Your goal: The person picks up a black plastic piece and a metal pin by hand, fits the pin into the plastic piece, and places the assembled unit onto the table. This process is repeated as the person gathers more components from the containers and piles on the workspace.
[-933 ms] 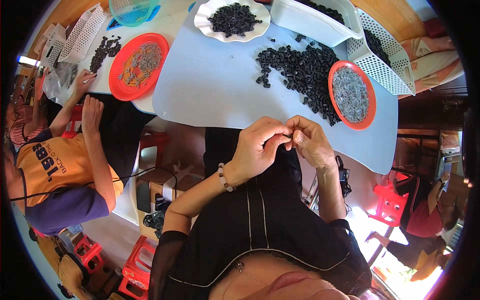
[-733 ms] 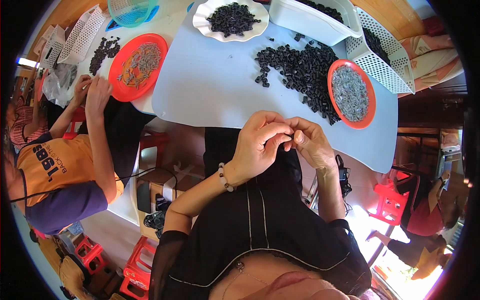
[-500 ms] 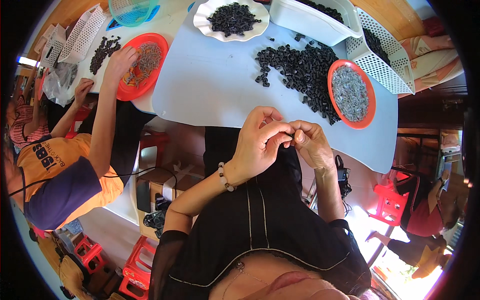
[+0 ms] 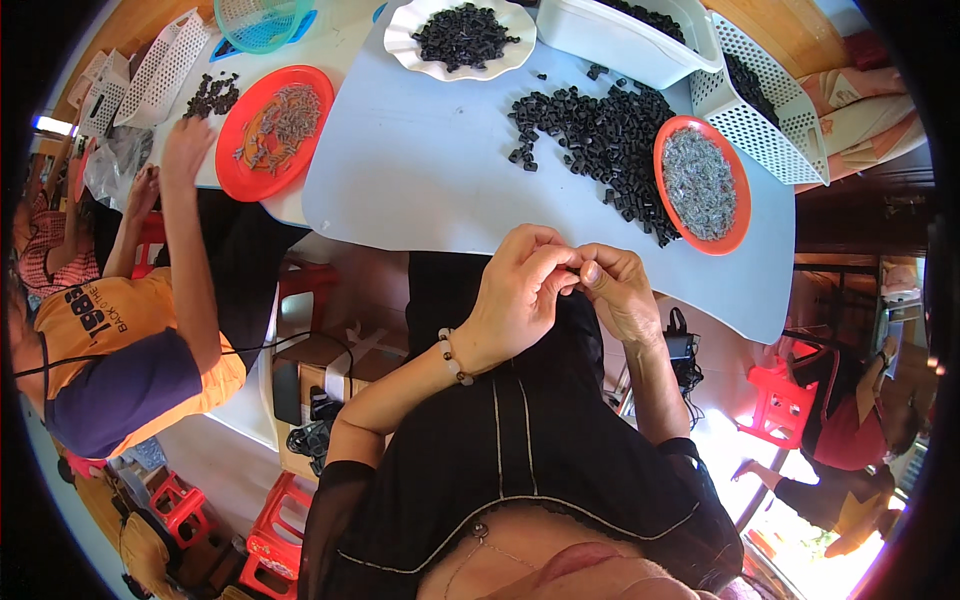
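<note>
My left hand [image 4: 522, 295] and my right hand [image 4: 624, 300] meet just off the near edge of the pale blue table [image 4: 420, 180]. Both are closed, thumbs and fingertips pinching a small black plastic piece [image 4: 573, 270] between them; most of it is hidden by the fingers. Beyond my hands lies a loose heap of small black plastic pieces [image 4: 600, 135]. A red-orange plate [image 4: 744, 205] of small clear parts sits against the heap's right side. Farther back stands a white scalloped plate [image 4: 397, 42] holding more black pieces.
A white tub [image 4: 620, 48] and a white perforated basket [image 4: 775, 115], both with black pieces, stand at the back right. At left, a co-worker's hand [image 4: 187, 150] is beside a red plate [image 4: 228, 165] of small greyish parts. Red stools [image 4: 780, 405] stand on the floor.
My hands have shifted only slightly and still pinch the small piece together. The co-worker's hand has moved left, off the red plate, toward the small black pile; that plate has shifted slightly left.
</note>
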`<state>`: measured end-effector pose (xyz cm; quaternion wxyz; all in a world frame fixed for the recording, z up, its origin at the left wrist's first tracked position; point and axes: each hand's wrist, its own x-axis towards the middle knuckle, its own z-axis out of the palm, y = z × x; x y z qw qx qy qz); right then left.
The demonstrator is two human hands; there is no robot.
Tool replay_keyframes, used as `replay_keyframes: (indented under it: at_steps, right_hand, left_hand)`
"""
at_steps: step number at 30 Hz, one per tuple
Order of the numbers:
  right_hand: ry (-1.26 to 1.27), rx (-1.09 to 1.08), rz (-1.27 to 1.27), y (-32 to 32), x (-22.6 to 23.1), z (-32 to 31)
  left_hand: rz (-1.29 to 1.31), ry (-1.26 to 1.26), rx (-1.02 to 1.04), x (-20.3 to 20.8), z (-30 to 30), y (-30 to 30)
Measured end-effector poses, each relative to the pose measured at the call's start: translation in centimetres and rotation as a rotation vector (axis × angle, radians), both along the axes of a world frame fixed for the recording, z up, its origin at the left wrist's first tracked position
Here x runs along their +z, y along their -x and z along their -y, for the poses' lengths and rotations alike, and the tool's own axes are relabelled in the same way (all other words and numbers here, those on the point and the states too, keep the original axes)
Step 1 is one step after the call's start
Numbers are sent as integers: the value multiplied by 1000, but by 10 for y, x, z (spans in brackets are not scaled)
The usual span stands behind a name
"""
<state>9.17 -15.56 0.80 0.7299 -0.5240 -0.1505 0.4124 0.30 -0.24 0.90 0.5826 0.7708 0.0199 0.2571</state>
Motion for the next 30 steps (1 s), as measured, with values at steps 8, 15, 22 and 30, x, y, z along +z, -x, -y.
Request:
replay_keyframes:
  at_steps: [8, 15, 22, 30]
  right_hand:
    - [-76, 30, -96, -7, 5, 3]
    - [96, 21, -12, -3, 3, 3]
    - [286, -4, 311, -26, 43, 7]
    - [952, -690, 1290, -224, 119, 51]
  left_hand:
    - [20, -7, -2, 3, -1, -7]
    - [38, -106, 0, 3, 4, -5]
    - [-48, 25, -63, 12, 2, -15]
    - [-135, 170, -117, 4, -1, -18]
